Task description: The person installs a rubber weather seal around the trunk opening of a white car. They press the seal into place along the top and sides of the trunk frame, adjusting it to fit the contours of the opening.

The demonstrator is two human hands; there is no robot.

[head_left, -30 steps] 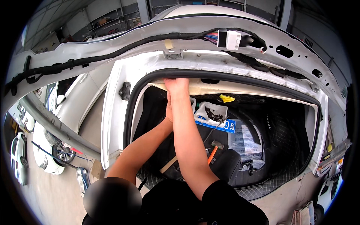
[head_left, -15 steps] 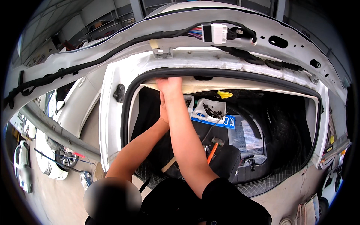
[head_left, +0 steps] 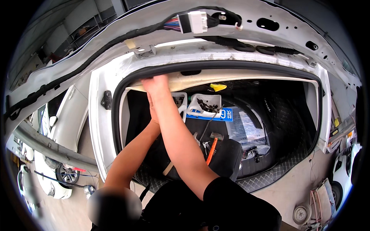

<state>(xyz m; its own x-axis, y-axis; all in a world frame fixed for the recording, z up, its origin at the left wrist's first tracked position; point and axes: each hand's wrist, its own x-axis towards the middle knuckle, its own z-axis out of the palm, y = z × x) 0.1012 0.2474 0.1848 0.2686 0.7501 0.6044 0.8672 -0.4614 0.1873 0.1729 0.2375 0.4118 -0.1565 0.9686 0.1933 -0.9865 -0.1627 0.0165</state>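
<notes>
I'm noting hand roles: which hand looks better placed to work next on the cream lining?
Probably the right hand: it is up at the cream lining, just under the black seal. The left hand shows lower, partly hidden behind the right one, its grip unclear.

Bright light whitens the body panel (head_left: pixel 173 53) at twelve o'clock; the trunk (head_left: pixel 295 115) darkens toward three; round blur sits at seven; fisheye edges curve into black.
</notes>
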